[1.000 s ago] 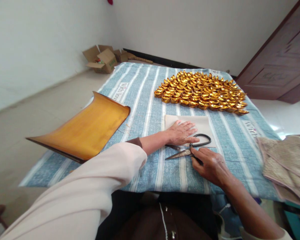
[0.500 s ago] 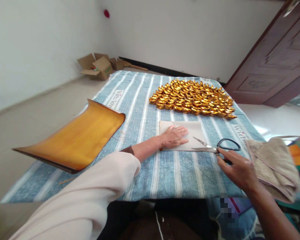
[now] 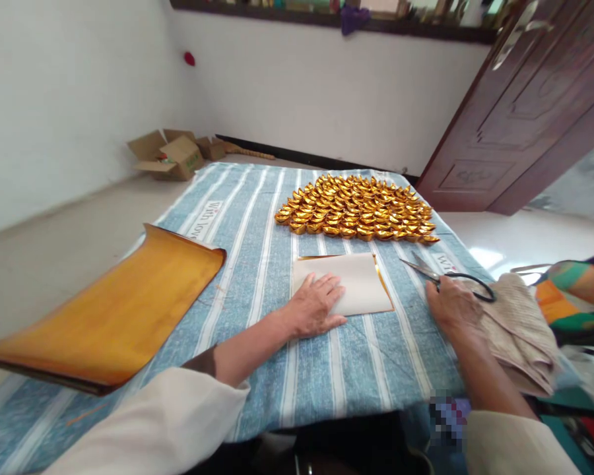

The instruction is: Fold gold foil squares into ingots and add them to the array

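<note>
My left hand (image 3: pixel 317 305) lies flat with fingers apart on a folded sheet of paper (image 3: pixel 363 287), pale on the outside with gold showing along its right edge. To the right, my right hand (image 3: pixel 453 303) grips a pair of scissors (image 3: pixel 426 267) by the black handles, blades slightly parted and pointing left, apart from the paper. Behind the paper sits a heap of shiny gold folded paper ingots (image 3: pixel 356 210). A stack of large gold sheets (image 3: pixel 113 303), curled at the edges, rests on the table's left side.
A blue-and-white striped cloth (image 3: pixel 257 264) covers the table. A beige towel (image 3: pixel 515 330) lies at the right edge beside a colourful cloth (image 3: pixel 569 297). Open cardboard boxes (image 3: pixel 171 158) stand on the floor behind, and a brown door (image 3: pixel 509 112) at the right.
My right hand has drawn the scissors right, away from the paper. The folded paper now sits at a slight angle with gold showing at its edge. The camera view has tilted up.
</note>
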Available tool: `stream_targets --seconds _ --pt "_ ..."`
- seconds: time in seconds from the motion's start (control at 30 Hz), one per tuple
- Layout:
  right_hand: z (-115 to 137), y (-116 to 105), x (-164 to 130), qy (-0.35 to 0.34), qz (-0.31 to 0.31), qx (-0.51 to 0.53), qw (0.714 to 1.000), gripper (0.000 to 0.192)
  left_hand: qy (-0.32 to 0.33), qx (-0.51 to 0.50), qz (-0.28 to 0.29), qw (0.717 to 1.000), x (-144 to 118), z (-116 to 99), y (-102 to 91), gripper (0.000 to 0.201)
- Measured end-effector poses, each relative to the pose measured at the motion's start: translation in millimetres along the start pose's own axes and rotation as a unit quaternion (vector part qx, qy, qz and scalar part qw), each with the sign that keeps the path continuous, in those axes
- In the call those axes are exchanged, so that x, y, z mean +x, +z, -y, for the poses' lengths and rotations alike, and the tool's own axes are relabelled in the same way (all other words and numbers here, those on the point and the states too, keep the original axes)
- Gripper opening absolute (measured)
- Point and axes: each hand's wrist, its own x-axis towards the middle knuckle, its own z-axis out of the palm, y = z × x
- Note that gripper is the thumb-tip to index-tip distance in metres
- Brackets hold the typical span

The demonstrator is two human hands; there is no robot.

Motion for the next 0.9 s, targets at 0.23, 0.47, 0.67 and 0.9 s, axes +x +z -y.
stream_targets --seconds 0.23,0.47,0.67,0.9 --pt "7.4 -1.3 -20.7 -0.106 -0.117 0.010 0.987 0.027 0.027 0.035 -0.099 0.994 -11.0 3.3 -9.0 0.019" --pt "40.7 -13.3 -38.3 -0.196 -0.122 0.304 0.924 0.022 0.014 0.045 -0.233 0.971 -16.0 8.4 -15.5 0.028" --pt "62.1 -12.0 -40.7 -0.190 -0.012 0.406 0.894 0.036 -0.038 -0.026 -0.345 0.937 -22.5 19.5 -24.7 0.025" --pt "89.9 -9.7 -45.7 -0.238 0.026 0.451 0.860 0.028 -0.166 -0.137 -0.448 0.868 -40.2 34.0 -60.7 0.022"
